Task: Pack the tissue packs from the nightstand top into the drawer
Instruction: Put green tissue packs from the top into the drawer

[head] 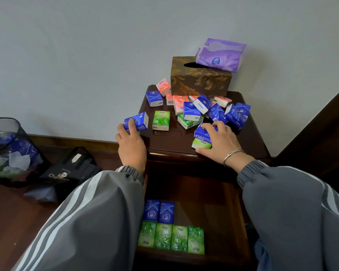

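Pale wall [86,55] behind, dark wood nightstand [184,163] in the corner, glossy tabletop [170,139].

L hand [131,142]: fingers [132,125] curled round the near end of a blue pack [138,122] and gripping it. The pack is tilted, at the tabletop's left edge.

R hand [217,139]: fingers [220,127] curled over a second blue pack [202,132], which sits on a green pack [201,143] near the front edge. Thumb lies along that edge, just beside the green one; can't tell if it presses it. Metal bracelet [231,156] on the R wrist, grey striped sleeves [98,212] on both arms.

Btwn the hands a lone green pack [160,120] lies flat. Behind the R hand is a loose heap [204,110] of blue, pink & green packs, several leaning on each other.

At the back stands a brown-gold tissue box [201,81], w/ a purple pack [220,55] lying tilted on its top.

Below, the drawer [213,202] is pulled out. Inside, four green packs [170,238] lie side by side along the near wall, and two blue packs [158,212] touch them just behind, at the left.

On the floor, left: a mesh bin [8,153] w/ scraps and a black bag [70,171] beside it.
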Available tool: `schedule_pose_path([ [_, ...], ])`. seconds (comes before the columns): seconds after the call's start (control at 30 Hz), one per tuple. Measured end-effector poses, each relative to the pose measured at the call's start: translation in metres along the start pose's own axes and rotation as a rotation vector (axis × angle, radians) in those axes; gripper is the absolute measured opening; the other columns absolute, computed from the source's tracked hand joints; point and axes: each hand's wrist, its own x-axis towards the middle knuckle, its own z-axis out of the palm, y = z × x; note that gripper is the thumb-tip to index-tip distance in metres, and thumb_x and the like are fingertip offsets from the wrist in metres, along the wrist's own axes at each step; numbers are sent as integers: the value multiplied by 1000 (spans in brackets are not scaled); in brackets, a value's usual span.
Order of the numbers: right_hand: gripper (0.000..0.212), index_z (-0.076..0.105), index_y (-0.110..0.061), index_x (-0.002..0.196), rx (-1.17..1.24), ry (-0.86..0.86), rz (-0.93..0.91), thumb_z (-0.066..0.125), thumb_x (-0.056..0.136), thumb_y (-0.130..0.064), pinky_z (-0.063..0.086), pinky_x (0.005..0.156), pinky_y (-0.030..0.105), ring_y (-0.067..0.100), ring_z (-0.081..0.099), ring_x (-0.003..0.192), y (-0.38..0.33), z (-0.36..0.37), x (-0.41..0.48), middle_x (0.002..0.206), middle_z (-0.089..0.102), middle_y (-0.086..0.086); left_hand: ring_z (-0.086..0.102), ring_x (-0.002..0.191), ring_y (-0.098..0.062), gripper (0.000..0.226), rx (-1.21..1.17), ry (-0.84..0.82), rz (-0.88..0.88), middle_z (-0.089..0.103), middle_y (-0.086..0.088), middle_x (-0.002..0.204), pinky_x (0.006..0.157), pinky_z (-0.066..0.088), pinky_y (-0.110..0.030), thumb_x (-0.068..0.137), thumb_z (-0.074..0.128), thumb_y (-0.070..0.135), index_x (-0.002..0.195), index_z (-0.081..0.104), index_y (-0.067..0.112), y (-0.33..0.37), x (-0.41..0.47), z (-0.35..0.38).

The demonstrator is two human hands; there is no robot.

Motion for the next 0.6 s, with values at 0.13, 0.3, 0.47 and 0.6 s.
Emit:
schedule_pose_path([
  [0.13,73,27,-36,126,37,-75,23,68,69,-57,43,81,37,30,50,105,-1,-3,0,123,46,8,42,113,-40,48,29,-10,16,33,-22,138,61,38,-36,94,50,8,139,35,12,1,0,-2],
  [0.3,73,27,-38,121,109,-101,23,70,65,-58,46,79,37,27,52,100,-2,-7,-14,115,47,5,43,112,-40,49,109,-35,60,32,-22,137,64,44,-40,93,50,5,139,34,12,2,2,-8],
  [0.47,75,28,-38,122,222,-92,43,73,64,-55,44,79,35,25,49,98,-9,-11,-48,114,44,3,50,100,-44,45,136,-75,184,37,-22,130,69,45,-49,94,51,11,137,38,11,-11,4,-27],
  [0.6,76,32,-36,119,424,-76,32,76,60,-54,42,81,31,22,50,96,-10,-7,-97,111,46,0,53,93,-44,41,-124,-3,84,43,-18,124,65,39,-39,93,54,22,132,42,14,-29,-21,-54],
])
